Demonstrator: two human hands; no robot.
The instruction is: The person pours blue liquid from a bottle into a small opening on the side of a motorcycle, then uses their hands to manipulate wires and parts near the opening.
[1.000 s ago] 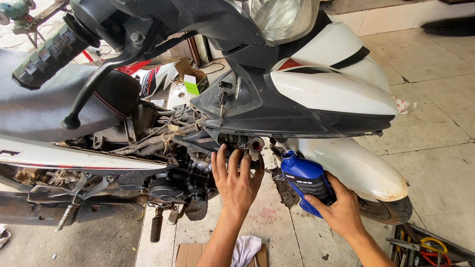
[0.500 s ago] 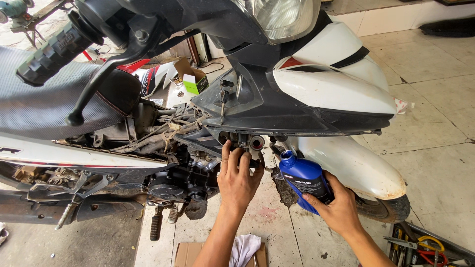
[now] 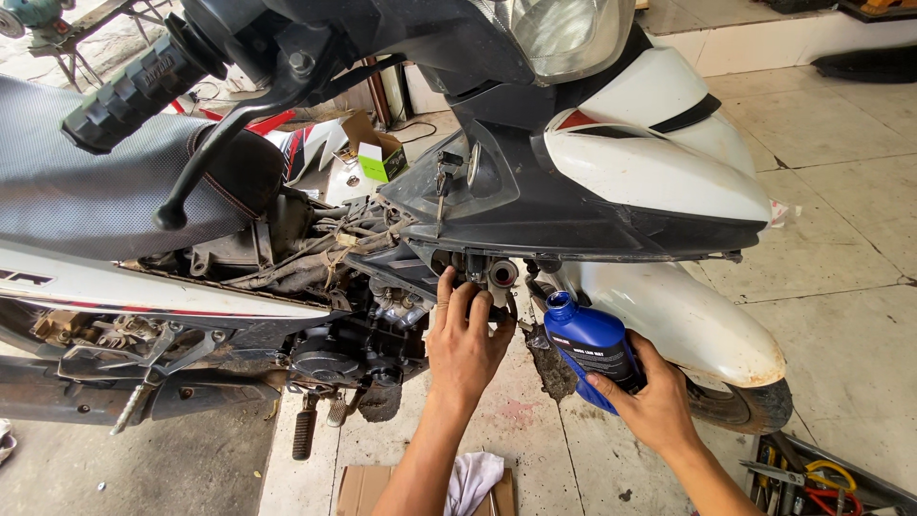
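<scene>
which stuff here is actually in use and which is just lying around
In use: blue bottle held in the right hand; left hand on a fitting under the motorbike.

Lying about: white rag, cardboard, green box, tool tray.

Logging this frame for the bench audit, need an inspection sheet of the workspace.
Surface: tiled floor, stained under the engine.
Job's things: blue bottle, uncapped, neck up beside the front mudguard; motorcycle with side panels off, engine exposed.
Clutter: white rag on cardboard on the floor; green-and-brown box behind the bike; tool tray at lower right.
Hands: left hand on the fittings under the front fairing; right hand holds the bottle.
Cables: loose wiring across the open frame; cable on the floor behind the box.
Surroundings: white wall base and step at the far side; no other person seen.
</scene>
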